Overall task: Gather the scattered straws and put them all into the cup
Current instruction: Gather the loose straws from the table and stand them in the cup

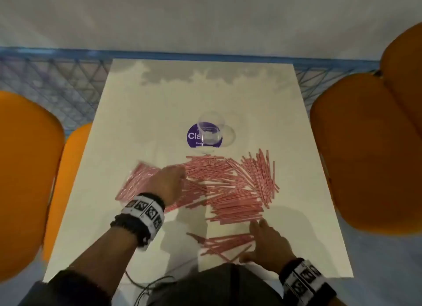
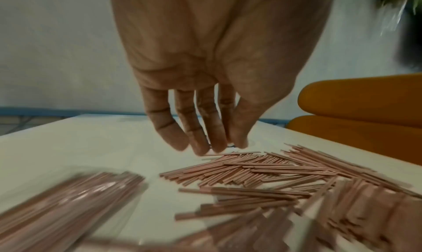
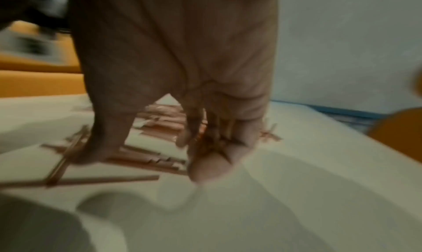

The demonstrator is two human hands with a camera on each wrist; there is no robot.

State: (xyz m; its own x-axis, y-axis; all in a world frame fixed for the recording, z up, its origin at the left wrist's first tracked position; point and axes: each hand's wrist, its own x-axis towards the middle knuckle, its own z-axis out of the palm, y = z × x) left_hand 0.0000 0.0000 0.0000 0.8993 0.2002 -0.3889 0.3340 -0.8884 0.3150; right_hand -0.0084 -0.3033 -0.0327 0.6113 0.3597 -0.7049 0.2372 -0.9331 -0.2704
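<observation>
Orange chairs (image 1: 370, 150) flank the white table (image 1: 127, 113). A clear plastic cup (image 1: 210, 132) stands on a purple round sticker (image 1: 194, 136), no straws visible inside. Pink straws (image 1: 230, 187) lie scattered just before it. The left hand (image 1: 167, 183) hovers with relaxed, straight fingers (image 2: 200, 129); the right hand (image 1: 267, 244) presses splayed fingers on the nearer straws.
</observation>
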